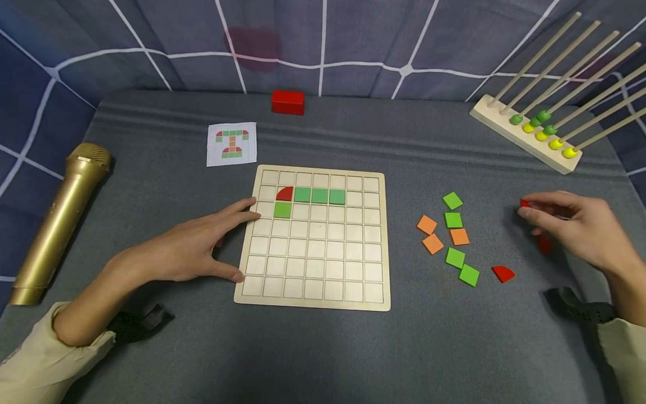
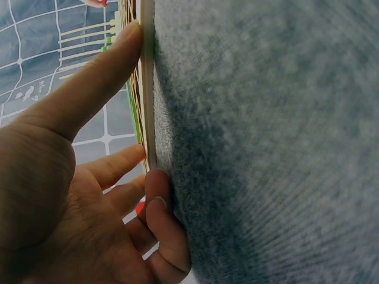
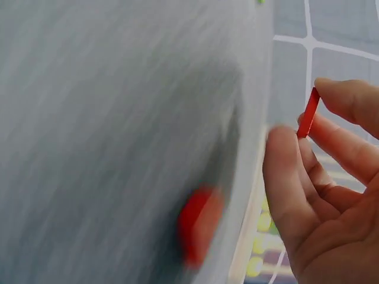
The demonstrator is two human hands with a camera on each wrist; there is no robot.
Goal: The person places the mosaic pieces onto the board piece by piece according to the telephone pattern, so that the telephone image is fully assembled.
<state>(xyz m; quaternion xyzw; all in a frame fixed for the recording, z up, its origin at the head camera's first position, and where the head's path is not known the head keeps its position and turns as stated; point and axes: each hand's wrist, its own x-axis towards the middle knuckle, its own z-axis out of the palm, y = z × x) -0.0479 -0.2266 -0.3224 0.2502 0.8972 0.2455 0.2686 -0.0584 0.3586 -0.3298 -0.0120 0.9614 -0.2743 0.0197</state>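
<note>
My right hand [image 1: 580,227] pinches a small red tile [image 3: 308,113] between thumb and fingertips, raised above the table. Beneath that hand lies another red piece [image 1: 544,244], partly covered by it in the head view. The left hand [image 1: 176,249] rests at the left edge of a wooden grid board [image 1: 323,267], thumb and fingers spread along the rim. On the board sit a red quarter-circle tile [image 1: 285,194], three green squares [image 1: 319,196] in a row to its right, and a lighter green square [image 1: 282,210] below it.
Loose green tiles [image 1: 455,257], orange tiles [image 1: 432,244] and a red quarter-circle [image 1: 503,274] lie right of the board. A pattern card [image 1: 231,160] and red block [image 1: 288,102] are behind it. A gold microphone [image 1: 60,224] lies left; a bead rack [image 1: 530,140] stands back right.
</note>
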